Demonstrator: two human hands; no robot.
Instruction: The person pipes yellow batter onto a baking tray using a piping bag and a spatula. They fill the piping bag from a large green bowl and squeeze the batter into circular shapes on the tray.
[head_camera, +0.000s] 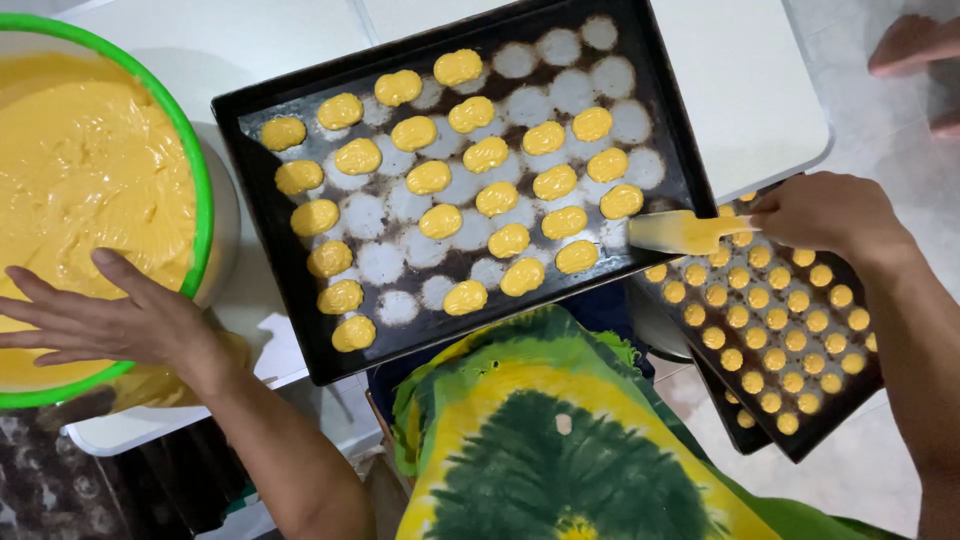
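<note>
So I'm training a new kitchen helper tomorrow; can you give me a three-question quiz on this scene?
1. True or false: the left hand rests on the green-rimmed bowl of yellow batter.
2. What does the right hand hold? A) a whisk B) a batter-coated spatula C) a piping bag
3. Fill in: the spatula's blade lies at the ______ edge of the black tray of yellow dollops, as seen in the picture.

Key: 1 true; 2 B; 3 right. A second tray, also filled with dollops, sits lower, under the right hand.
</note>
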